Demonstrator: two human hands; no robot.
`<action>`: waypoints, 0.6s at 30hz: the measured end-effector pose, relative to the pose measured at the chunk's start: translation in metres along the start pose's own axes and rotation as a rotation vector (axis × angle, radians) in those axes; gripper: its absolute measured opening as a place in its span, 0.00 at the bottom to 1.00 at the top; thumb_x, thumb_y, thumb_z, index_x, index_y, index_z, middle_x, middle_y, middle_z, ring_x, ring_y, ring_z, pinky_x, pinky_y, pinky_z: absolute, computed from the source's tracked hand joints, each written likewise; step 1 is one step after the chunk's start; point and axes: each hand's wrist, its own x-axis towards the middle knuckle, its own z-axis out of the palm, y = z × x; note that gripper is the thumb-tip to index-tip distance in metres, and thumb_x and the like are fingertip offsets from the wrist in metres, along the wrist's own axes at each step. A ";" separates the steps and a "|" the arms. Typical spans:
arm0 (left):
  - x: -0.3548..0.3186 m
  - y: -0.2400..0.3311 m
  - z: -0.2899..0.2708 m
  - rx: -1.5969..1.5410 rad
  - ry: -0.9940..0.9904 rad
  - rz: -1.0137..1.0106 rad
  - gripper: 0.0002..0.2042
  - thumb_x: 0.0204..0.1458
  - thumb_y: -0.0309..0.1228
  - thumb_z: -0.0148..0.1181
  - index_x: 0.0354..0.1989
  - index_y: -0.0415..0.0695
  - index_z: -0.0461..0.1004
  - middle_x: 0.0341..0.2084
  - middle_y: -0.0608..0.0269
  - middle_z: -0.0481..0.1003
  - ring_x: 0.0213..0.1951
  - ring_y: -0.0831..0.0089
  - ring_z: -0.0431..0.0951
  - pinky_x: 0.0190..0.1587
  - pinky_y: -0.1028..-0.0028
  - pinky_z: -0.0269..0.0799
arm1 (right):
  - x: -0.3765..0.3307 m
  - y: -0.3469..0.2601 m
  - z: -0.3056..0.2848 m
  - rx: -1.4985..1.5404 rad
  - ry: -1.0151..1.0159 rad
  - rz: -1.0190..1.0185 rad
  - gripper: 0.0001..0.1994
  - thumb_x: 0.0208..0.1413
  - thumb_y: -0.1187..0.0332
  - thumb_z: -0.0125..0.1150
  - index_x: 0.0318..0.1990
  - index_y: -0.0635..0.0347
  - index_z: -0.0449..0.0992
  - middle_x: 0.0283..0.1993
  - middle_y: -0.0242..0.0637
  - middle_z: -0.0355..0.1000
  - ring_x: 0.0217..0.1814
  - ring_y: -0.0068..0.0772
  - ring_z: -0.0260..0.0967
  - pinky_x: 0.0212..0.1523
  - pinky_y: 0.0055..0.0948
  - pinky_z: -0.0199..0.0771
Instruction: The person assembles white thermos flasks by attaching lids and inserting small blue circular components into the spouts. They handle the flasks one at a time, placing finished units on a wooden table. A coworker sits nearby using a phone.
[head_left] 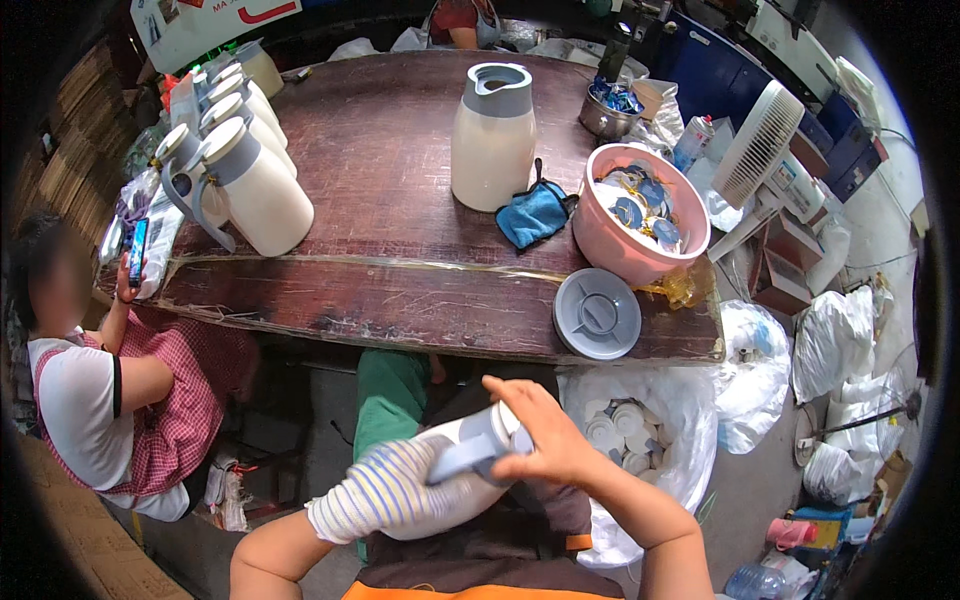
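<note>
I hold a cream thermos jug (455,470) with a grey handle sideways over my lap. My left hand (375,490), in a striped knit glove, grips its body. My bare right hand (545,440) is closed over its grey top end. Another cream jug (492,135) with a grey collar stands upright on the dark wooden table (380,260). A grey round lid (597,313) lies near the table's front edge, beside a pink basin (640,215) of small parts. A blue cloth (535,215) lies between jug and basin.
Several finished cream jugs (245,170) stand in a row at the table's left. A seated person (90,370) at left holds a phone. A white bag of round caps (630,430) sits under the table edge. A white fan (755,150) and bags crowd the right.
</note>
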 end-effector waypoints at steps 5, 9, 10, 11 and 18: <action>0.001 -0.012 0.015 -0.789 -0.445 -0.238 0.19 0.53 0.41 0.60 0.49 0.44 0.70 0.26 0.65 0.73 0.26 0.78 0.73 0.25 0.77 0.70 | 0.015 0.009 -0.004 0.105 -0.041 0.060 0.49 0.40 0.38 0.63 0.65 0.60 0.56 0.56 0.49 0.61 0.60 0.50 0.58 0.60 0.43 0.55; 0.002 -0.010 0.022 -0.794 -0.289 -0.091 0.17 0.52 0.35 0.62 0.48 0.45 0.71 0.24 0.71 0.71 0.21 0.84 0.68 0.22 0.83 0.64 | 0.021 0.009 -0.026 0.096 -0.108 -0.055 0.48 0.41 0.38 0.64 0.65 0.59 0.56 0.63 0.49 0.57 0.68 0.49 0.52 0.66 0.43 0.49; 0.001 -0.011 0.022 -0.869 -0.231 -0.092 0.17 0.51 0.34 0.62 0.49 0.44 0.71 0.24 0.71 0.72 0.21 0.84 0.68 0.22 0.83 0.64 | 0.029 0.005 -0.051 0.132 -0.181 -0.066 0.47 0.41 0.42 0.68 0.65 0.59 0.56 0.66 0.49 0.54 0.71 0.47 0.47 0.69 0.42 0.45; 0.000 -0.012 0.022 -0.946 -0.170 -0.099 0.17 0.51 0.34 0.63 0.49 0.43 0.71 0.24 0.71 0.72 0.20 0.84 0.68 0.22 0.83 0.63 | 0.040 0.002 -0.077 0.152 -0.158 -0.086 0.42 0.42 0.51 0.71 0.63 0.59 0.60 0.64 0.46 0.58 0.68 0.43 0.53 0.65 0.41 0.53; 0.020 -0.017 0.040 -1.374 0.167 0.367 0.20 0.49 0.31 0.63 0.50 0.41 0.68 0.30 0.69 0.72 0.26 0.86 0.70 0.28 0.86 0.65 | 0.105 0.126 -0.226 -0.191 0.456 0.174 0.14 0.57 0.69 0.56 0.48 0.68 0.74 0.44 0.40 0.76 0.46 0.29 0.72 0.46 0.26 0.69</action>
